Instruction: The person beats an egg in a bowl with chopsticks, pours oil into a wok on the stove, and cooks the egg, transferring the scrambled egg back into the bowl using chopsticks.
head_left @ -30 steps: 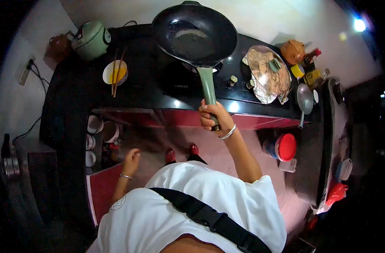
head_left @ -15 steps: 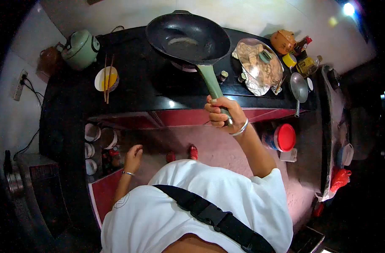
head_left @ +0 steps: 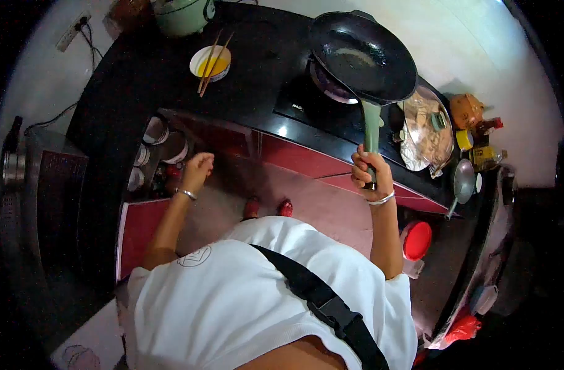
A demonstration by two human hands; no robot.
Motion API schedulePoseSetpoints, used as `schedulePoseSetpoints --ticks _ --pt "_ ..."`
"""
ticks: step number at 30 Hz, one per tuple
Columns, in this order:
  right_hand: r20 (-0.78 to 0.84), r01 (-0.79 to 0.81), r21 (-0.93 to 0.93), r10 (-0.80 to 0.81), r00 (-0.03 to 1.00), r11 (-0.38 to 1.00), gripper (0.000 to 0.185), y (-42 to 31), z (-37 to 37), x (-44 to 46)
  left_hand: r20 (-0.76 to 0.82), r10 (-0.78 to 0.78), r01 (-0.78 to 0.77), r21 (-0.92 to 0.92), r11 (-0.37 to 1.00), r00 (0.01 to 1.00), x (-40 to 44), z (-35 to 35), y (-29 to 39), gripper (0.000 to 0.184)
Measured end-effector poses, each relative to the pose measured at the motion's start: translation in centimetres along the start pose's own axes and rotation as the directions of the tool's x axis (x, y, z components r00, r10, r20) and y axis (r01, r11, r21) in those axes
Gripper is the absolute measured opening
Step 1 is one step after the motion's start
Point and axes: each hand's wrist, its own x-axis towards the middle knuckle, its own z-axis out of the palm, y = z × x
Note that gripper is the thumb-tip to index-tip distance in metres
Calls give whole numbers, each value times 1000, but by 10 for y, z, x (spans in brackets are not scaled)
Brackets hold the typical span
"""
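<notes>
Head view: the right hand (head_left: pixel 372 170) grips the green handle (head_left: pixel 371 123) near its end, presumably for leverage, the wok (head_left: pixel 363 58) tilted over the burner (head_left: pixel 337 94), contact hard to judge; the left hand (head_left: pixel 198 171) hangs loosely curled, holding nothing visible; chopsticks (head_left: pixel 216 65) span a bowl (head_left: pixel 194 63), probably for easy reach.

Head-worn view, facing forward, down at hands (head_left: pixel 197 172) (head_left: pixel 373 169)

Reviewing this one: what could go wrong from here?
Only the right hand grips the wok by its handle, so it could twist or tip.
If it swings sideways, it might knock the glass lid close by.
The chopsticks lie across the bowl of yellow liquid; a bump to their overhanging ends might spill it.
</notes>
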Motion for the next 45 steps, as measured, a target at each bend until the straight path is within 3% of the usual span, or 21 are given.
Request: schedulePoseSetpoints --ticks 2,4,6,18,25,31,35,38,41,42,43,44,45 --pt "-3 18 10 -18 1000 1000 8 0 -5 1 -39 -44 39 -137 990 998 10 -3 18 20" --pt "-6 26 0 -26 1000 1000 8 1 -5 1 -76 -84 73 -145 987 994 16 -10 35 20" --pt "41 28 38 -29 999 999 7 2 -5 5 -33 -126 109 -314 943 991 35 -22 25 23" --pt "115 -14 98 3 993 995 7 4 -20 25 -123 -111 69 -303 950 986 39 -22 48 23" --pt "90 -14 82 6 996 997 8 6 -23 29 -149 -163 84 -432 898 975 41 -28 54 31" --pt "-4 19 -29 -19 1000 999 14 16 -27 37 -206 -201 84 -468 880 958 72 -37 67 31" --pt "-93 -10 -152 -4 996 988 27 17 -18 39 -204 -259 138 -467 873 944 107 -45 79 42" --pt "-151 -53 -260 13 988 964 43 15 -13 38 -130 -300 193 -518 833 945 129 -54 94 41" --pt "-291 -69 -368 -45 956 927 54 10 11 26 127 -257 287 -476 831 958 150 -66 95 37" --pt "-464 -56 -439 -173 869 897 53 10 20 25 215 -237 311 -449 838 947 154 -66 95 35" --pt "-448 12 -540 -299 843 842 47 3 11 22 278 -243 345 -418 841 929 160 -66 98 32" --pt "-651 -89 -636 -471 595 767 37 -10 12 23 338 -250 376 -386 843 907 165 -67 100 28" --pt "-601 42 -731 -672 433 681 32 -14 29 18 394 -252 406 -380 831 884 169 -68 101 23"
